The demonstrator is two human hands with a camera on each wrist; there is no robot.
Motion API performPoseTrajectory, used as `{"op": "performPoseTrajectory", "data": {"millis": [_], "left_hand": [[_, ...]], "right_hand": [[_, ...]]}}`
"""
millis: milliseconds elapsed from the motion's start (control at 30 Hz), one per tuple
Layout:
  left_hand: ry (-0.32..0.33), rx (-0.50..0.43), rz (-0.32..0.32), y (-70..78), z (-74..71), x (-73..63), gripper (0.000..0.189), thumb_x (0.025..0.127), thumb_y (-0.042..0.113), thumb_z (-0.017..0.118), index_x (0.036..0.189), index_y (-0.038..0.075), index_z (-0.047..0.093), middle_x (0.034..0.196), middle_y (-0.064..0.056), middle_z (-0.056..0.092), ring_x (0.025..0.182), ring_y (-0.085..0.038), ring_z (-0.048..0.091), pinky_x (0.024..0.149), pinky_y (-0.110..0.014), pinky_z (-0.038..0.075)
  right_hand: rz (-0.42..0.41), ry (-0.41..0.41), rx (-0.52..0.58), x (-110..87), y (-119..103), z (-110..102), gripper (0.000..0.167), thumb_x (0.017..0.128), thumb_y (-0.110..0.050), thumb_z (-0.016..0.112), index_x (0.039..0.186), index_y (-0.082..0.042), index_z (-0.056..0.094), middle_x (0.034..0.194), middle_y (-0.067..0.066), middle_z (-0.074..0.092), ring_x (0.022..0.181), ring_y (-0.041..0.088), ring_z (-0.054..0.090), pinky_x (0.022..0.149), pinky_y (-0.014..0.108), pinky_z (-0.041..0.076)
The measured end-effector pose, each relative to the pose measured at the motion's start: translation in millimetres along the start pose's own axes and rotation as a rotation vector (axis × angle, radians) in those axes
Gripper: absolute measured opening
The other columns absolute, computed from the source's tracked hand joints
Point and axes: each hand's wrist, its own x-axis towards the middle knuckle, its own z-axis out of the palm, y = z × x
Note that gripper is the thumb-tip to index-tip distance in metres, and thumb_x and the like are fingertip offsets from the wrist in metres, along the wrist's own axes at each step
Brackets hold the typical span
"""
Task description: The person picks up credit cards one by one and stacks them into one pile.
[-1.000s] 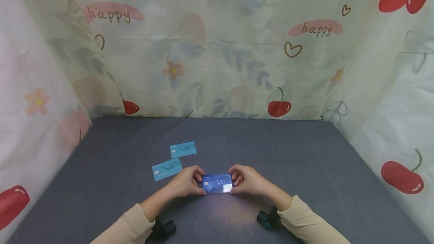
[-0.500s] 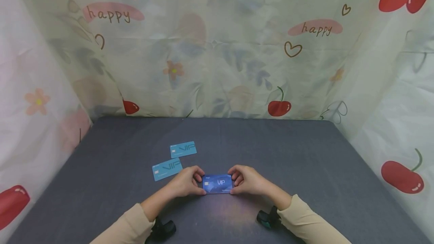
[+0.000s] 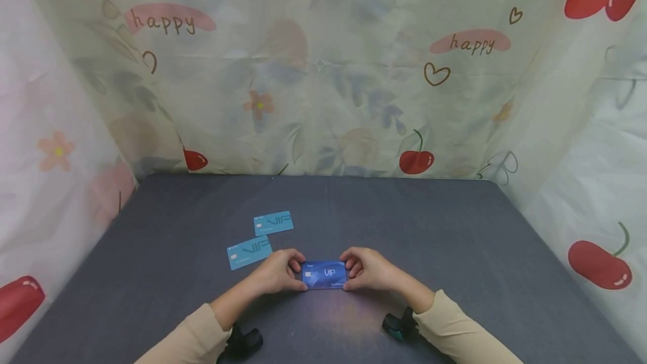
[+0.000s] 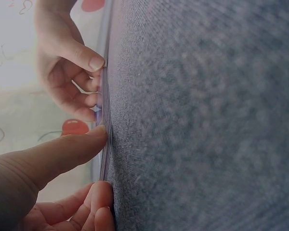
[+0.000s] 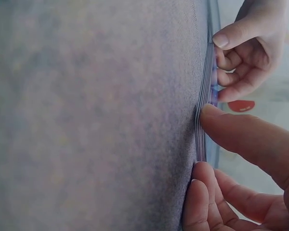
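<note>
One card stack [image 3: 324, 275], pinched by fingers [image 4: 103, 194] of left hand [image 3: 279, 271] and right hand [image 3: 370, 269]
Uneven squeezing could splay it over the counter [image 3: 404, 218].

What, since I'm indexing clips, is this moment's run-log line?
left hand: grips blue card stack, left end | right hand: grips right end | two teal cards: on table

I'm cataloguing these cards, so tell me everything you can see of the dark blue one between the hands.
The dark blue card lies face up, on top of a stack of cards on the grey cloth. It looks like smooth plastic, with a faceted pattern, pale VIP lettering and a small chip at left. The left hand and right hand hold it at opposite ends.
</note>
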Motion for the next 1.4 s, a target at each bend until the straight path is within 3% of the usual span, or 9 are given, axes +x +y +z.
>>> {"op": "performPoseTrajectory", "data": {"millis": [833, 1067, 1400], "left_hand": [[-0.028, -0.019, 0.014, -0.1, -4.6, -1.6, 0.055, 0.069, 0.012, 0.081, 0.115, -0.007, 0.057, 0.088, -0.009, 0.059, 0.068, -0.010, 0.053, 0.057, -0.020, 0.043], [-0.005, -0.046, -0.034, -0.4, -11.1, -3.0, 0.056, 0.068, 0.011, 0.081, 0.116, -0.003, 0.057, 0.091, -0.009, 0.060, 0.073, -0.012, 0.057, 0.062, -0.023, 0.047], [0.042, -0.103, -0.101, -5.3, -27.6, -8.2, 0.058, 0.070, 0.010, 0.079, 0.121, -0.002, 0.054, 0.094, -0.010, 0.058, 0.075, -0.012, 0.057, 0.061, -0.025, 0.046]], "right_hand": [[0.011, -0.018, -0.002, 1.2, -2.3, -1.7, 0.052, 0.070, -0.008, 0.079, 0.114, 0.006, 0.055, 0.094, 0.012, 0.058, 0.079, 0.015, 0.058, 0.066, 0.016, 0.049], [0.007, -0.014, -0.039, 6.3, -4.1, -8.8, 0.048, 0.074, -0.013, 0.077, 0.114, 0.003, 0.057, 0.095, 0.011, 0.060, 0.081, 0.014, 0.059, 0.068, 0.020, 0.050], [-0.066, 0.020, -0.083, 25.1, -20.2, -10.8, 0.040, 0.082, -0.019, 0.071, 0.114, 0.000, 0.058, 0.096, 0.013, 0.062, 0.081, 0.012, 0.061, 0.070, 0.019, 0.049]]}}
